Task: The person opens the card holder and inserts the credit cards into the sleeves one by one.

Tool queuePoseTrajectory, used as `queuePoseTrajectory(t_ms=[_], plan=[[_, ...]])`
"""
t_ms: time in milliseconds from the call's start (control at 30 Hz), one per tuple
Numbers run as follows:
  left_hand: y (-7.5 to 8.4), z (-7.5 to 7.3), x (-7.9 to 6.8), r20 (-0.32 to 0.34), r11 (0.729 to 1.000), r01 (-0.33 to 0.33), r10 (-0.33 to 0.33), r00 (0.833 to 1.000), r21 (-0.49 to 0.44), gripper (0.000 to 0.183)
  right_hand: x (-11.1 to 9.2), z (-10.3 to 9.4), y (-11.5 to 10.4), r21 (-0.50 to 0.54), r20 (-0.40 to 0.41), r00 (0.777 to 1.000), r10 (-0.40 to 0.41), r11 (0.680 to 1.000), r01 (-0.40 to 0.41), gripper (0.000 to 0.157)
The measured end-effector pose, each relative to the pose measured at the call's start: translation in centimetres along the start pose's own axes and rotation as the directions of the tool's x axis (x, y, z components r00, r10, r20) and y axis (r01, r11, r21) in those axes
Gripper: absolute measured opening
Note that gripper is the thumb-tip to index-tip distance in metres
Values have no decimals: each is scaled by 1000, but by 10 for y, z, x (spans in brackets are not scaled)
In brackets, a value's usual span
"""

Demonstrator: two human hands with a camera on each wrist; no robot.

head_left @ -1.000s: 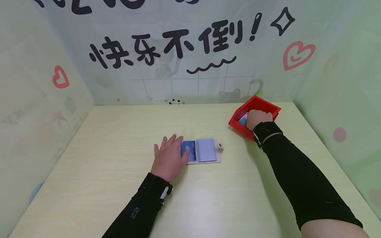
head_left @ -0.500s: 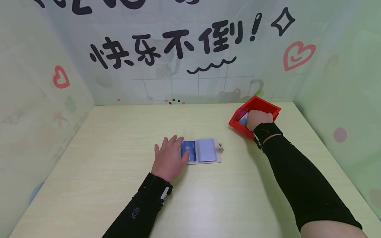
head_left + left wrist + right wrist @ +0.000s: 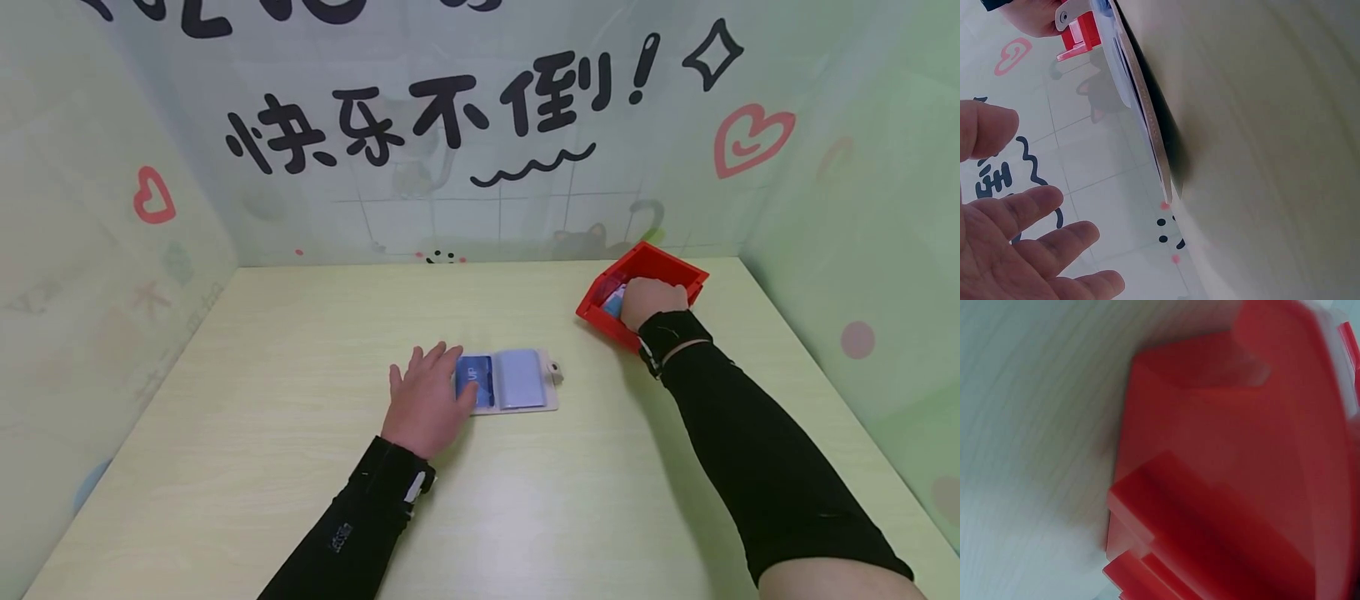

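No recent shift; I judge work paused. Pale-pink bifold card holder (image 3: pixel 512 381) open on pale desk (image 3: pixel 330 342), left hand (image 3: pixel 426 406) spread at its 9 o'clock; right hand (image 3: pixel 651 300) inside red plastic bin (image 3: pixel 609 330), 2 o'clock, grip hidden.

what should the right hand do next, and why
Perhaps pinch the pale blue item in the open-topped red plastic bin: the right hand is inside, beside it, though its fingers are hidden. The left hand, fingers spread, is by the flat, open, pale card holder with a blue rectangular card.
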State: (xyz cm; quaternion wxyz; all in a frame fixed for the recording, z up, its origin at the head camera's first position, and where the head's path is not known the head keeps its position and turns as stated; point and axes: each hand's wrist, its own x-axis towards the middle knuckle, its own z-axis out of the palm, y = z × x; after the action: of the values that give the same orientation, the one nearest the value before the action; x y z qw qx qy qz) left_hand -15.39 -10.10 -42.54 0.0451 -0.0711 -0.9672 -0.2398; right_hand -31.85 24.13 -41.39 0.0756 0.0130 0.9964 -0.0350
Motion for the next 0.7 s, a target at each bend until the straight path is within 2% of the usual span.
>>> queuePoseTrajectory(t_ms=[267,700], plan=[[0,0,-1,0,1000,3,-3,1000,1,57,-3,-2,-2,21,-20,1000,0,1000,0,26],[0,0,0,-1,1000,6,-6,1000,-2,57,4,0,5,68,-46,999,11,998,-8,28]])
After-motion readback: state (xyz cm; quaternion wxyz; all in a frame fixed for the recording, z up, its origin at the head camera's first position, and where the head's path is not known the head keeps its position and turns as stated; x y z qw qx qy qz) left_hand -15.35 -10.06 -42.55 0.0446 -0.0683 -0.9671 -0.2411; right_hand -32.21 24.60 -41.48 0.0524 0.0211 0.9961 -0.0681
